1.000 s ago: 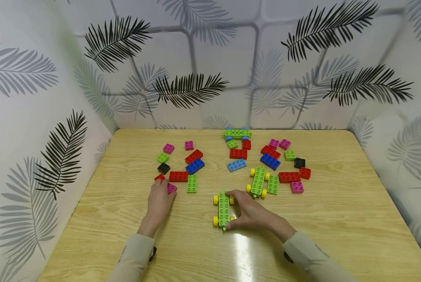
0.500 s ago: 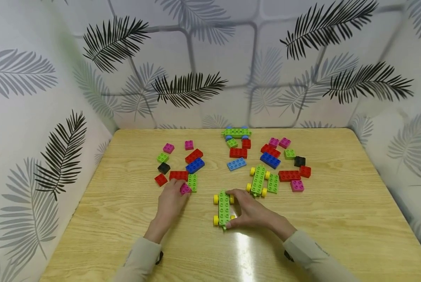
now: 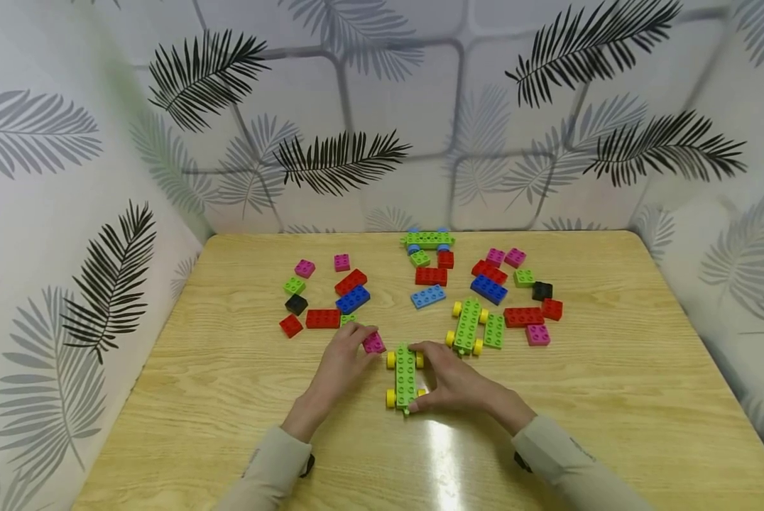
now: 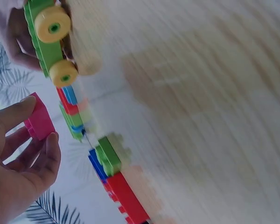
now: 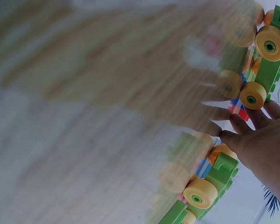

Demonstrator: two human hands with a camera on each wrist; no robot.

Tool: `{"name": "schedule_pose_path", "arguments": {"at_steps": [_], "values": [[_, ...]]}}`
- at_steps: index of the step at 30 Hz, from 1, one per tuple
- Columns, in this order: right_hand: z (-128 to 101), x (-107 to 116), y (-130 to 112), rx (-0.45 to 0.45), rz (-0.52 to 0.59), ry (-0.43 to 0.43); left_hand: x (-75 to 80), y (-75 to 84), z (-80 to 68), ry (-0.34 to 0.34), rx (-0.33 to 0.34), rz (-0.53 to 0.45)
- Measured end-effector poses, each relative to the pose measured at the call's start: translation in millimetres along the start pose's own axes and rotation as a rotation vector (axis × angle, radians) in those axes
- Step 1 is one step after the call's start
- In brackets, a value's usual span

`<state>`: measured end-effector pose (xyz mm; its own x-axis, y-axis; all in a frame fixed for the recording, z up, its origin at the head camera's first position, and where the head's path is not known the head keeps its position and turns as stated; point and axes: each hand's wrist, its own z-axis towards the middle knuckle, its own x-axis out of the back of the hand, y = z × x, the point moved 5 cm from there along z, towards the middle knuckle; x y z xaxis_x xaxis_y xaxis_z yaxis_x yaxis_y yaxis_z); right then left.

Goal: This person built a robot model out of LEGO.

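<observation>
Now we are mid-carry: our left hand [image 3: 344, 355] pinches a pink brick [image 3: 374, 343] between thumb and fingertips, lifted just beside the front of the green wheeled chassis [image 3: 405, 377] at the near middle of the table [image 3: 612, 397]. Our right hand [image 3: 456, 383] rests against the chassis's right side, fingers curled round it to steady it. The left wrist view shows the brick [image 4: 38, 122] gripped clear of the wood, the yellow wheels close by. By our judgement, the next move calls for lining the brick's underside up square with the chassis studs and pressing straight down while the right hand braces it.
</observation>
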<state>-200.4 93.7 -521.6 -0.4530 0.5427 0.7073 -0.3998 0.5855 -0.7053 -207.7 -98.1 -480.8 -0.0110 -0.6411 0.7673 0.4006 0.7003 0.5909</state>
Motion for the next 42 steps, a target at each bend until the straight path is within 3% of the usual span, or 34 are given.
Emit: {"name": "schedule_pose_path", "arguments": {"at_steps": [7, 16, 26, 42], "values": [[-0.1, 0.2, 0.2, 0.000, 0.003, 0.005, -14.6, 15.1, 1.2, -0.090, -0.031, -0.016], [1.0, -1.5, 1.8, -0.005, 0.000, 0.004, -28.2, 25.9, 1.2, -0.147, -0.101, 0.008], [1.1, -0.9, 1.4, 0.000, -0.006, 0.011, -31.1, 30.2, 0.6, -0.179, -0.154, 0.025], [1.2, -0.9, 3.2, 0.004, 0.004, 0.005, -33.6, 30.2, 1.4, -0.220, -0.165, 0.036]]}}
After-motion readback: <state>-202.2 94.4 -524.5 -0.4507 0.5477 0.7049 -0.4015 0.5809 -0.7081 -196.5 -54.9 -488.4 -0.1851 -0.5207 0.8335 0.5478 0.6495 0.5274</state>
